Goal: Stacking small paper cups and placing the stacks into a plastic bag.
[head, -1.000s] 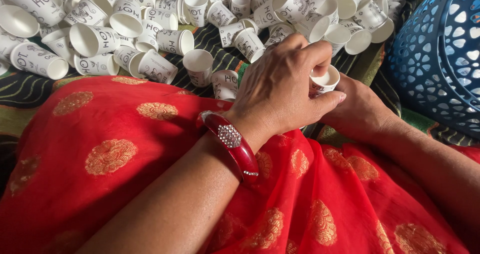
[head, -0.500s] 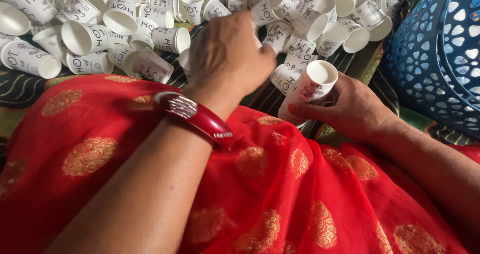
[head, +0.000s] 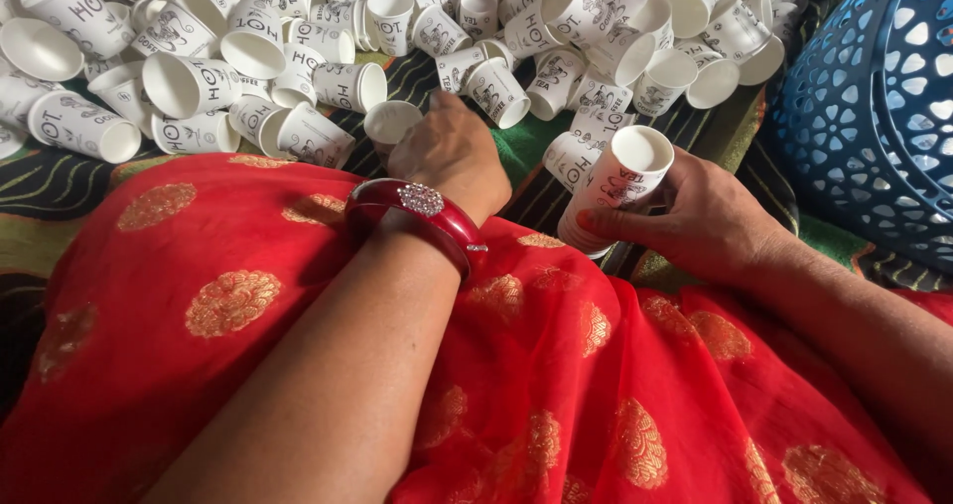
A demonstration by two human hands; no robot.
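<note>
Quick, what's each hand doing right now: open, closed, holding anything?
Left hand: reaching into the loose paper cups, fingers hidden; grip cannot be told.
Right hand: closed around a stack of white paper cups.

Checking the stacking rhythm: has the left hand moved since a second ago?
Yes. The left hand has left the cup stack in the right hand and reached leftward to a loose cup, away from the blue basket.

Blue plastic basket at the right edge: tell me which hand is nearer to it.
Right. The right hand, holding a stack of white paper cups, sits just left of the blue plastic basket. The left hand is farther left, reaching into the loose cups.
</note>
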